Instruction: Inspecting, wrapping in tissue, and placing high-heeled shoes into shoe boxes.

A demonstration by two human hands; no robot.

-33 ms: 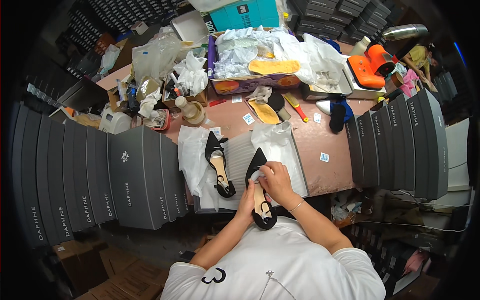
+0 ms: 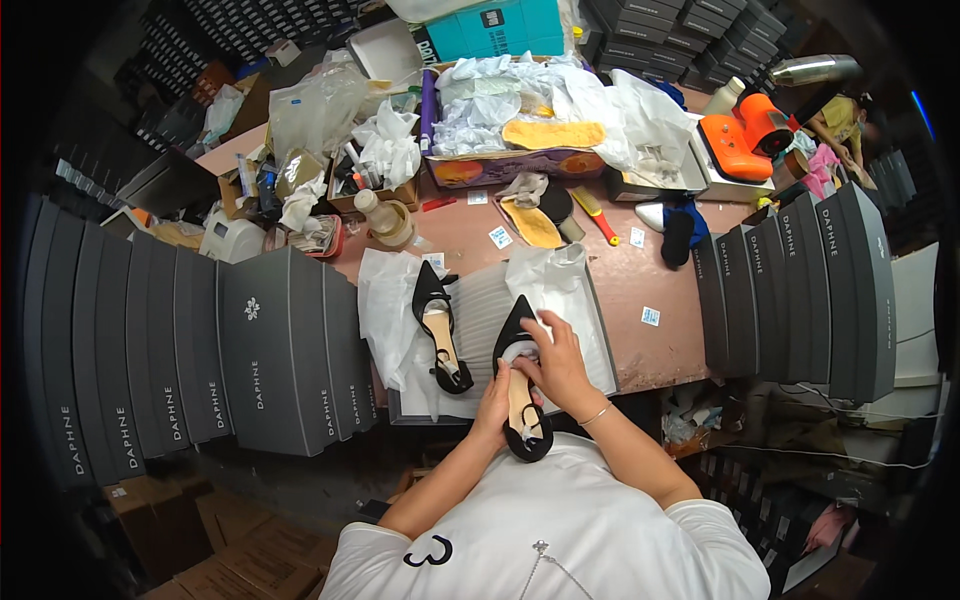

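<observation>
A black pointed slingback shoe is held over the near edge of an open shoe box, its toe pointing away from me. My left hand grips the shoe's left side near the middle. Pale stuffing shows in the front opening. Over that opening is my right hand, its thumb by the stuffing and its fingers apart near the upper. The matching black shoe lies in the box to the left, on white tissue paper.
Grey shoe boxes stand in a row at left, more boxes at right. Behind are a carton of crumpled tissue, a yellow-red brush, a jar and an orange device on the pink table.
My right hand's fingers have spread from a pinch at the stuffing and lifted slightly. The left hand still holds the shoe.
</observation>
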